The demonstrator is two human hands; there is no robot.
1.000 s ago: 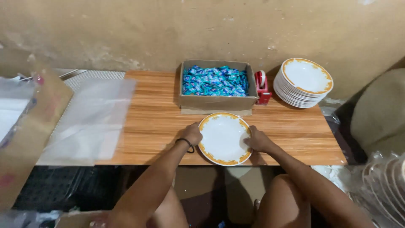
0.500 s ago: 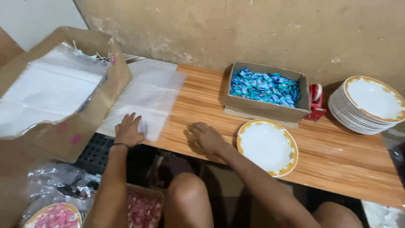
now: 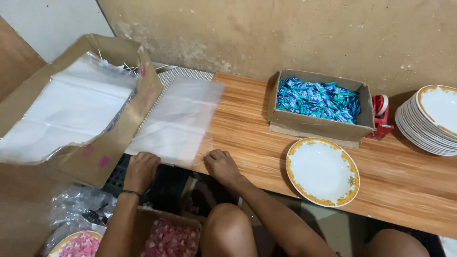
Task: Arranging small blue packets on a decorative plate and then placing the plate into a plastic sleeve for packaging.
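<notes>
— Where is the stack of clear plastic bags (image 3: 178, 121) found?
— On the tabletop (image 3: 247, 128), left of the candy box (image 3: 316, 102); its near edge is pinched by the left hand (image 3: 141, 169) and right hand (image 3: 221, 165).

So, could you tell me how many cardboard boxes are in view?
3: a big box of clear bags at left, a sweets box on the table, a pink-sweets box below; others may be hidden.

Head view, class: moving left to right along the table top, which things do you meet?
Open cardboard box of clear plastic sheets → flat clear plastic bag → cardboard box of blue-wrapped sweets → red tape dispenser → stack of gold-rimmed white plates.
</notes>
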